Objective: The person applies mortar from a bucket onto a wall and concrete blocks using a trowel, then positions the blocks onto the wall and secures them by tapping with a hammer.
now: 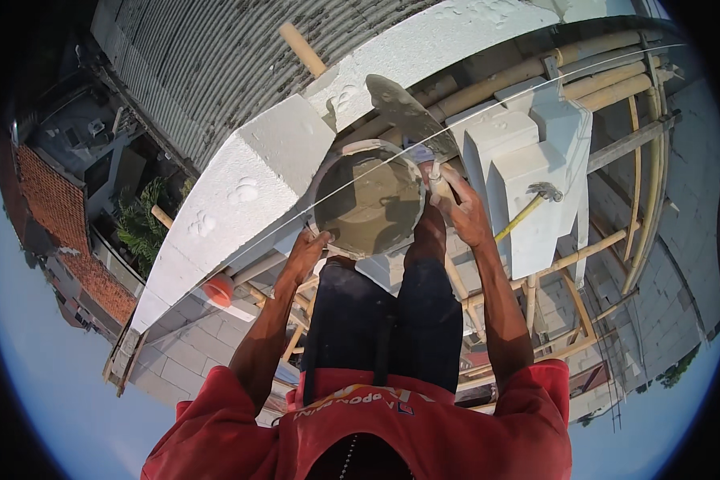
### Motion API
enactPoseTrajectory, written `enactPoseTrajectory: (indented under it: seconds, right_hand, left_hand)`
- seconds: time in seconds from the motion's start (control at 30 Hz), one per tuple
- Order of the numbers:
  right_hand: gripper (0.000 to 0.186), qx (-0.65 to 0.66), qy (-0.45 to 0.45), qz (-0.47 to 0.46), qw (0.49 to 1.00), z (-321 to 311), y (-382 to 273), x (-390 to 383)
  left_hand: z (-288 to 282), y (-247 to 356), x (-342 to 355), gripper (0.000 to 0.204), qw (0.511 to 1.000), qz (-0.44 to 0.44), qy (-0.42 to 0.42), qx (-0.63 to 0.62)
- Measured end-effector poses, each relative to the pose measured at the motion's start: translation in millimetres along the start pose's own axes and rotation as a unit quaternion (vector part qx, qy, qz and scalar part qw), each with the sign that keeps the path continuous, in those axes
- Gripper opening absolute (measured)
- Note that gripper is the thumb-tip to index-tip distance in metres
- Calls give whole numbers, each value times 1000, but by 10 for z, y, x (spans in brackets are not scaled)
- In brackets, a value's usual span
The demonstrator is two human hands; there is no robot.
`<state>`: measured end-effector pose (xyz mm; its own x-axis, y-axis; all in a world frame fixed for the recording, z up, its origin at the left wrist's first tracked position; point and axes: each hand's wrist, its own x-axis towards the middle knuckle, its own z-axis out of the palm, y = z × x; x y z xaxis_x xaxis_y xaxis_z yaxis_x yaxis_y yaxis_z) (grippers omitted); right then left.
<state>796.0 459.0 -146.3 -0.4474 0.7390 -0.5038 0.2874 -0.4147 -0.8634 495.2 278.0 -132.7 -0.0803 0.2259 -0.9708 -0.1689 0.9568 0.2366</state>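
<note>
Gripping bucket (368,145) and trowel (412,120)

Forearms (508,312) reach forward, apart. Left hand (306,254) clamps bucket's near-left rim, thumb on top; right hand (462,210) wraps trowel handle, blade angled beyond it. Bucket with wet grey mix (384,188) sits between hands. Red shirt (472,432) behind hands: light printed lettering, partly creased.

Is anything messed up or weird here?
Yes: the big white block at left has rough blotches on its otherwise smooth face; I can't tell if they're dents or smears. The bucket the left hand grips also has a messy, crusted rim.
</note>
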Motion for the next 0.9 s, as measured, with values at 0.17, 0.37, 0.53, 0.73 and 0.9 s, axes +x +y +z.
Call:
enactPoseTrajectory:
  seconds: [0.17,0.37,0.53,0.73,0.9]
  right_hand:
    - [43,-167,209,-134,954,637,401,668]
    - [49,-269,229,-173,919,1086,1258,489]
    - [47,-287,173,-167,927,1073,1378,5]
    - [30,-244,289,-165,911,974,892,222]
    - [20,-308,425,-226,820,378,640,1379]
  left_hand:
    - [-442,-283,99,38,996,-74,-7,58]
    - [-760,-227,100,66,954,-143,43,260]
    - [-1053,-350,73,74,947,-153,-13,283]
    - [-1141,-361,42,72,935,-180,14,304]
    - [-912,-383,169,59,973,-145,9,181]
